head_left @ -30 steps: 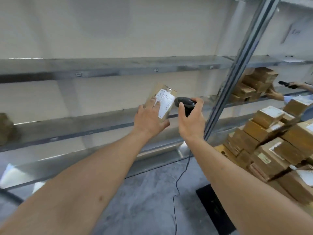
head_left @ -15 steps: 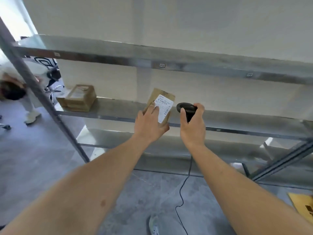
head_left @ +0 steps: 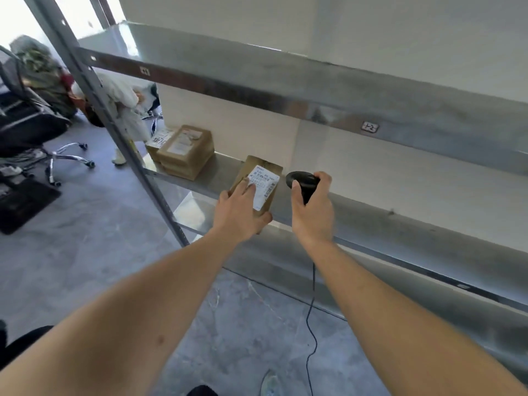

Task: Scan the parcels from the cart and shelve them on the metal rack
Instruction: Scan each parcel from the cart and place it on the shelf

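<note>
My left hand [head_left: 238,212] grips a small brown cardboard parcel [head_left: 264,178] with a white barcode label facing me, held just in front of the middle shelf [head_left: 400,224] of the metal rack. To its right, my right hand [head_left: 313,208] is closed around a black corded barcode scanner [head_left: 303,181], its head level with the parcel's label. A stack of brown labelled parcels [head_left: 185,152] lies on the same shelf, further left. The cart is out of view.
The rack's grey upright post [head_left: 114,121] slants down on the left, and an upper shelf [head_left: 285,92] runs overhead. The scanner cable [head_left: 313,324] hangs to the grey floor. An office chair [head_left: 31,127] and a person in white [head_left: 125,110] are at far left.
My view has swung left along the rack: the cart of parcels has left the frame and the left shelf end with stacked parcels came in. Both hands keep parcel and scanner, now closer to the shelf.
</note>
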The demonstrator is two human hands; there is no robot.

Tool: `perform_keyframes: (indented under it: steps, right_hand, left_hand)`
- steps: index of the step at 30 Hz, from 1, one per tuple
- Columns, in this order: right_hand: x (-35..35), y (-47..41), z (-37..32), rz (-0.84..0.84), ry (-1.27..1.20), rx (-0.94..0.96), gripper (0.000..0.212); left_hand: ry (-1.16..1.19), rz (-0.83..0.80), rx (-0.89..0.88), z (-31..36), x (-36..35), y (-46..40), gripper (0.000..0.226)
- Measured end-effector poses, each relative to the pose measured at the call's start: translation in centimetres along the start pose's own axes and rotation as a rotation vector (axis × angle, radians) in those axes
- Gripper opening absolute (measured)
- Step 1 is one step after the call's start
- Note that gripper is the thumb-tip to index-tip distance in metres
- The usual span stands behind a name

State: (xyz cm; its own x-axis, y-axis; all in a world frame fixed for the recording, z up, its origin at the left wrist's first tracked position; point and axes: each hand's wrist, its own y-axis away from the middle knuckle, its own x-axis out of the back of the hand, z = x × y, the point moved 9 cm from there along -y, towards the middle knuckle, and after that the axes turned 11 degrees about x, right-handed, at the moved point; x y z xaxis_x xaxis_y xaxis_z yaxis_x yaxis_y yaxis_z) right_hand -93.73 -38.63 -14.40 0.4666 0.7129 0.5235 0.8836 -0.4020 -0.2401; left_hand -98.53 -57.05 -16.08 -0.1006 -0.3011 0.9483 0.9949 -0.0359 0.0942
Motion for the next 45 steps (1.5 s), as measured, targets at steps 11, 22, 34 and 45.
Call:
perform_keyframes:
  steps: [11, 22, 34, 45]
  right_hand:
    - [-12.6, -6.2, -0.7, -0.064, 0.079, -0.047, 0.045]
    - [-22.5, -8.6, -2.2, 0.045, 0.149, -0.173, 0.046]
    - [-26.0, -10.0, -0.5, 0.033, 0.163, -0.252, 0.044]
    - [-25.1, -9.8, 0.5, 0.022, 0.129, -0.252, 0.044]
  left_hand:
    - [0.009, -0.008, -0.012, -7.2, -1.2, -12.1, 0.083]
    - [0.008, -0.135, 0.000, -13.6, -3.3, -21.7, 0.084]
    - [-0.227, -0.129, -0.203, -14.4, -5.8, -24.7, 0.079]
    - [-0.147, -0.164, -0.201, -14.0, -7.0, -25.2, 0.068]
